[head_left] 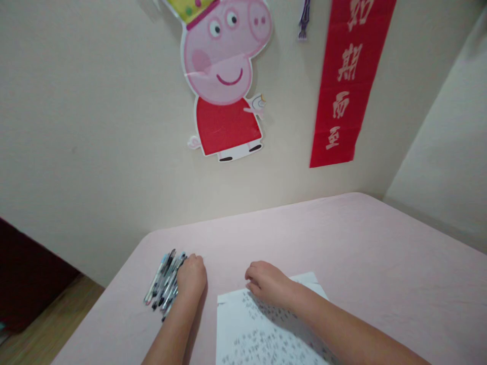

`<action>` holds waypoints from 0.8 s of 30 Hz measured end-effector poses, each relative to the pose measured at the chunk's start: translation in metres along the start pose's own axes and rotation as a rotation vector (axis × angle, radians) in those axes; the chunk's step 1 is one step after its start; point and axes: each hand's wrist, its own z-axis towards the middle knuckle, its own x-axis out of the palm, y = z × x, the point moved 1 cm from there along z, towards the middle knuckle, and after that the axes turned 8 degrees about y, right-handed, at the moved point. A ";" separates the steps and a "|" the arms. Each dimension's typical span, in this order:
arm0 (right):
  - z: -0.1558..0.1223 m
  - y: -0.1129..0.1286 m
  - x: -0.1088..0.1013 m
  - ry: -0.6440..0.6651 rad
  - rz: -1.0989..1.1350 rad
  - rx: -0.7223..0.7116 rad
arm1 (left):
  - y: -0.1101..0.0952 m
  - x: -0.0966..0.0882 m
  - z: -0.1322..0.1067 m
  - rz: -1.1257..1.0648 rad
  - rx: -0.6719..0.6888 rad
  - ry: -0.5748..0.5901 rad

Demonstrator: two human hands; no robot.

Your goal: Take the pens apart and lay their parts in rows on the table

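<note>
Several pens point(165, 279) lie side by side in a loose bundle on the left of the pink table. My left hand point(192, 275) is at the right edge of this bundle, its fingers curled down against the pens; whether it grips one is hidden. A white sheet of paper point(232, 314) covered in small dark marks lies in front of me. Over its top edge is my right hand point(266, 281), with fingers bent and slightly apart, and nothing shows in them. The right forearm crosses the sheet and covers part of it.
The pink table point(365, 263) reaches back to a pale wall. On the wall hang a cartoon pig cutout point(228, 121), a red banner point(342, 91) with pale characters, and a purple tassel point(304, 20). Wooden floor point(57, 309) and a dark red panel point(26, 279) show at the left.
</note>
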 end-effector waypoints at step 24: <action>0.021 -0.056 0.045 -0.356 0.938 0.090 | -0.095 0.000 -0.032 -0.761 0.599 -0.002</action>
